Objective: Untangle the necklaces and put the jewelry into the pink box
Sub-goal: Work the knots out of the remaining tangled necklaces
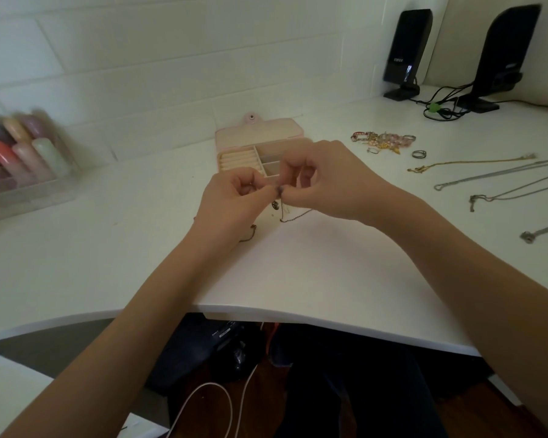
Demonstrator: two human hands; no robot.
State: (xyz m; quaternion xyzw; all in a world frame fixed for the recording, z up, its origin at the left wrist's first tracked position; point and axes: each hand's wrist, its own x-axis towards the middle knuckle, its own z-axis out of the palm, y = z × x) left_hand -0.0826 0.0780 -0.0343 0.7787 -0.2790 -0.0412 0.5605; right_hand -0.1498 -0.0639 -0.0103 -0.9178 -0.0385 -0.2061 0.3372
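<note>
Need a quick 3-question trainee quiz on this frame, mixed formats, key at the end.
1. True or false: the pink jewelry box has its lid shut.
2. Multiple choice: what do the left hand and right hand pinch between them? A) a ring B) a knot of dark tangled chain C) a speaker cable
3. Fill in: the gold necklace lies on the desk to the person's ____ of the box.

Key:
1. False; the lid is open and the compartments show.
2. B
3. right
</note>
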